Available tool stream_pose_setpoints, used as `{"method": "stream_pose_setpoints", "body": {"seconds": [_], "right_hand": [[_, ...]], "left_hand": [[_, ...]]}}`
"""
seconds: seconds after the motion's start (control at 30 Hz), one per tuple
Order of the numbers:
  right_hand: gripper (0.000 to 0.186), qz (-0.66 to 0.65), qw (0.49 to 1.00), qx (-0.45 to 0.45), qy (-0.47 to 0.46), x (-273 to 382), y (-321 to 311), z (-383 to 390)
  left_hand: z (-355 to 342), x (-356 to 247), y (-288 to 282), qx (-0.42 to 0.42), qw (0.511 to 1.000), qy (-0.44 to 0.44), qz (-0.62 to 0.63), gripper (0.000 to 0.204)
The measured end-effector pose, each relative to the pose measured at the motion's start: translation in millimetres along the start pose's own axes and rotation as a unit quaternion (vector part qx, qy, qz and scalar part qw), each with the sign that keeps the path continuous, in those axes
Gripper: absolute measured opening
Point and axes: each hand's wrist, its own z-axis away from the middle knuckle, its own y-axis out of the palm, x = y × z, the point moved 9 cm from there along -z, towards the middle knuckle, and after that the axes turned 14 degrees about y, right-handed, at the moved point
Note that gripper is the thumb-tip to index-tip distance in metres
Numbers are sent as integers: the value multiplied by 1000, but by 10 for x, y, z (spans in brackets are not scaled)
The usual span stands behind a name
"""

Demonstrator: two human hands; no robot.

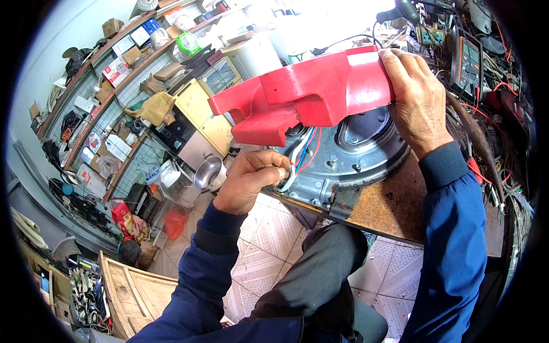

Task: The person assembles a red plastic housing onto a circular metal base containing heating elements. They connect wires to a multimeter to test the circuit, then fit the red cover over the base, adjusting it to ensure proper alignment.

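My right hand (419,100) grips the upper right end of a red plastic cover (309,86), which is raised at a tilt over a grey metal round-edged housing (337,166) with oval recesses and bolts. My left hand (251,180) is closed in a pinch on a bundle of white, blue and red wires (299,157) at the housing's left side. The wires run up beneath the cover. A dark, dirty metal piece (346,199) lies at the housing's front edge, on a worn wooden bench (386,210).
Tangled cables (483,151) and a meter (464,57) crowd the right. Cluttered shelves (114,91) line the left, with a steel pot (209,173) nearer. A wooden frame (126,286) stands low left. My legs (309,274) are below the bench over a tiled floor (257,226).
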Motion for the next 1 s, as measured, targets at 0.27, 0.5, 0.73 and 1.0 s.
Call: {"method": "stream_pose_setpoints", "body": {"seconds": [0.27, 0.5, 0.73, 1.0], "right_hand": [[32, -2, 1000, 3, 4, -3, 0, 3], [32, -1, 1000, 3, 3, -1, 0, 4], [35, 3, 1000, 9, 4, -1, -2, 1], [36, -6, 1000, 6, 1, -5, 16, 12]], "left_hand": [[-1, 3, 7, -2, 1000, -3, 1, 18], [0, -6, 4, -2, 1000, 0, 0, 19], [3, 14, -14, -8, 1000, -1, -5, 18], [4, 19, 6, -10, 1000, -5, -15, 19]]}}
